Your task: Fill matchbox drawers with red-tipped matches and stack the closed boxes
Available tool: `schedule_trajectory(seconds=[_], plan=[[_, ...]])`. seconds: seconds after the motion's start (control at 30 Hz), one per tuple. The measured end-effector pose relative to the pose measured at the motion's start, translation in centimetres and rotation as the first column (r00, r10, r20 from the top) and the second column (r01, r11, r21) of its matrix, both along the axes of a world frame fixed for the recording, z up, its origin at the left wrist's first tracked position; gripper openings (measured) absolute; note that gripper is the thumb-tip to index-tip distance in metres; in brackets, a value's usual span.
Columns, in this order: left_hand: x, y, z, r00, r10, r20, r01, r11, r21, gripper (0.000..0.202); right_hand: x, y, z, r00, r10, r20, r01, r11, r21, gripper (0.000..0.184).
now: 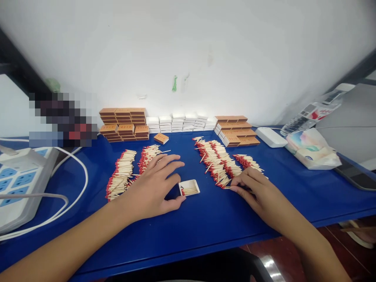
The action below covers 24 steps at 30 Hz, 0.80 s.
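Note:
A small white matchbox tray (197,184) lies on the blue table with a few red-tipped matches (190,191) inside. My left hand (152,186) is at its left end, thumb and index finger at the two corners, the other fingers stretched out above the table. My right hand (254,190) pinches a match (227,187) at the near end of the big match pile (216,162). A smaller match pile (249,162) lies partly behind that hand. To the left are two more rows of matches, one row (125,168) and another row (148,154), partly covered by my left hand.
Orange matchboxes (125,131) stand stacked at the back left, more matchboxes (237,131) at the back right. White trays (179,123) line the wall between them. One matchbox (161,138) lies alone. A power strip (20,188) is left; a tissue pack (313,149) and bottle (314,111) are right.

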State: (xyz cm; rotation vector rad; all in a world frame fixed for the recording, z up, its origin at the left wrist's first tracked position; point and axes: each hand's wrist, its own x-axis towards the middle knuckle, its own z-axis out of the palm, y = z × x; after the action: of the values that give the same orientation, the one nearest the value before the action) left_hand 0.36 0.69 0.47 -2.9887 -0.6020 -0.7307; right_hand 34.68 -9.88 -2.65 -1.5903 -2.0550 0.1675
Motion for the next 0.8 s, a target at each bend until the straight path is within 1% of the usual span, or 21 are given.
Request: schedule_trajectory(seconds=[0.13, 0.27, 0.4, 0.5, 0.57, 0.67, 0.73, 0.8], plan=[[0.1, 0.0, 0.0, 1.0, -0.011, -0.003, 0.011, 1.0, -0.003, 0.023, 0.0, -0.5, 0.2, 1.0, 0.017, 0.015, -0.017, 1.0, -0.01, 0.018], [0.3, 0.0, 0.0, 1.0, -0.01, 0.008, 0.01, 1.0, -0.005, 0.023, -0.4, -0.8, -0.4, 1.0, 0.009, 0.028, -0.009, 1.0, -0.012, 0.018], [0.4, -0.1, -0.1, 1.0, -0.02, 0.007, 0.02, 1.0, -0.005, 0.022, -1.0, -0.8, -1.2, 0.998, 0.007, 0.061, -0.01, 0.999, 0.049, 0.024], [0.4, -0.3, -0.1, 1.0, -0.027, 0.014, 0.027, 1.0, 0.003, 0.021, -1.7, -0.8, -1.0, 0.998, -0.006, 0.061, 0.0, 0.995, 0.103, 0.024], [0.4, -0.4, -0.1, 1.0, -0.026, 0.016, 0.026, 1.0, -0.004, 0.02, -2.6, -0.8, -0.4, 0.999, -0.007, 0.053, -0.001, 0.99, 0.144, 0.019], [0.4, -0.5, 0.0, 0.999, -0.033, 0.015, 0.033, 0.999, -0.011, 0.019, -5.0, -0.5, 0.7, 0.997, 0.021, 0.072, -0.035, 0.979, 0.202, 0.013], [0.5, -0.7, 0.0, 0.999, -0.04, 0.012, 0.04, 0.999, -0.005, 0.019, -7.0, -0.1, 0.9, 0.992, 0.051, 0.115, -0.076, 0.971, 0.225, 0.015], [0.6, -0.8, 0.0, 0.999, -0.052, 0.01, 0.052, 0.999, 0.006, 0.019, -8.8, 0.5, 0.8, 0.977, 0.073, 0.202, -0.12, 0.965, 0.231, 0.019]])
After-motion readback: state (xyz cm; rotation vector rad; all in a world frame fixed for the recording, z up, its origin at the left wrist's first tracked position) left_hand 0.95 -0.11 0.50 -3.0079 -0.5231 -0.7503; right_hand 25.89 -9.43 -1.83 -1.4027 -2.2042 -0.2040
